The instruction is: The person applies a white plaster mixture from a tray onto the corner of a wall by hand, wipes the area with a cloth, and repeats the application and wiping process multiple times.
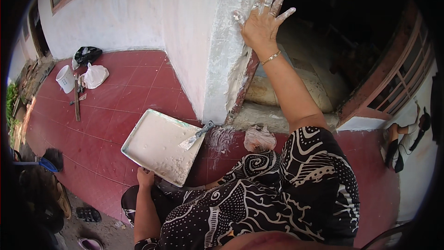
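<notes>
My right hand (262,27) is raised against the edge of the wall corner (231,51) beside the doorway, its fingers spread and smeared with white paste. No tool shows in it. Rough patches of paste run down this corner. My left hand (145,176) is closed at the near edge of a shallow rectangular tray (131,134), which holds creamy white paste, lumpy toward its near right side. Across the tray's right rim lies a putty knife (196,136), its blade in the paste and its handle sticking out over the floor.
A crumpled rag (259,139) and white smears lie by the door sill (277,116). Farther left are a white bucket (65,79), a white plastic bag (95,75), a black bag (87,55) and a wooden strip (77,99). Another person (403,141) is at the far right.
</notes>
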